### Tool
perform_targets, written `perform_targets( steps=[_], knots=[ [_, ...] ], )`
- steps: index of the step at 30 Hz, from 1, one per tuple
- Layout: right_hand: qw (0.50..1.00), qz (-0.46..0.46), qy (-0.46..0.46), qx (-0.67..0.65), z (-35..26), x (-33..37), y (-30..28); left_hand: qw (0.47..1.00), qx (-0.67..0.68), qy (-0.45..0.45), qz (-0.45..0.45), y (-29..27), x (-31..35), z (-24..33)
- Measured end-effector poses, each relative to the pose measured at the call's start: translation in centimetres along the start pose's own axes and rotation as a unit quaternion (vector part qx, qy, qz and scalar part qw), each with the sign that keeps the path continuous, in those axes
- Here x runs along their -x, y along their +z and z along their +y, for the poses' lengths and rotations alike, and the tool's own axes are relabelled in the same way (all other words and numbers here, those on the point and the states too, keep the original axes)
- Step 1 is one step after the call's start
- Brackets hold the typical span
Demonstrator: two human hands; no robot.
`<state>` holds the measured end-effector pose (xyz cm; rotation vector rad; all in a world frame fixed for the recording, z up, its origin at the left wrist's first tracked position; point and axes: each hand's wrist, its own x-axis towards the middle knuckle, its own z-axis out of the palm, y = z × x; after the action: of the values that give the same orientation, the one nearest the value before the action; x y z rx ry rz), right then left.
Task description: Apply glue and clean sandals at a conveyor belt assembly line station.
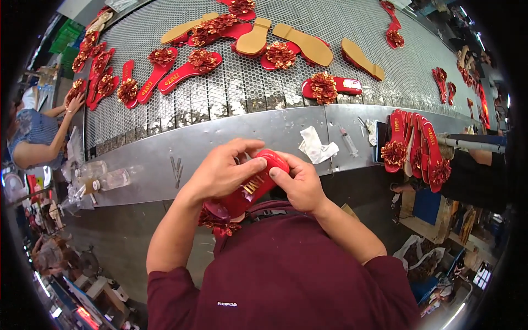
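Close to my body, both hands hold one red sandal [258, 184] with gold lettering on its insole. My left hand [231, 168] grips it from the left, thumb pressed on the rounded red end. From the other side, my right hand [301, 180] closes around the same end, its thumb on the edge. The sandal's sequin flower [219, 223] hangs low against my shirt, partly hidden under my left wrist. On the metal ledge [231, 129] just beyond my hands lie a crumpled white cloth [317, 146] and a syringe [348, 143].
Red sandals [190, 71] with sequin flowers, some showing tan soles [305, 44], lie across the perforated conveyor [247, 82]. Several sandals [421, 146] stand bunched at the ledge's right. Plastic bottles [114, 179] and thin metal strips [177, 171] are at left. Another person [41, 132] handles a sandal far left.
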<state>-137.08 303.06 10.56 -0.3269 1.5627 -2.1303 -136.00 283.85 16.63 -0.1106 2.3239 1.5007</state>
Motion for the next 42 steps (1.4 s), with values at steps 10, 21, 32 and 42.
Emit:
perform_targets(
  steps=[10,21,32,42],
  knots=[
    [0.998,-0.027,0.026,0.047,-0.2,1.0,-2.6,0.982,0.186,-0.026,0.002,4.6,-1.0,-0.6],
    [0.997,-0.037,0.064,0.000,-0.1,1.2,-4.2,0.971,0.226,-0.074,0.001,5.4,-1.6,0.3],
    [0.981,-0.086,0.130,-0.111,-0.8,0.8,-6.6,0.962,0.238,-0.128,-0.037,5.2,-2.7,1.7],
    [0.971,-0.093,0.168,-0.144,-1.4,0.5,-8.3,0.972,0.204,-0.112,-0.033,6.1,-3.9,1.4]
  ],
)
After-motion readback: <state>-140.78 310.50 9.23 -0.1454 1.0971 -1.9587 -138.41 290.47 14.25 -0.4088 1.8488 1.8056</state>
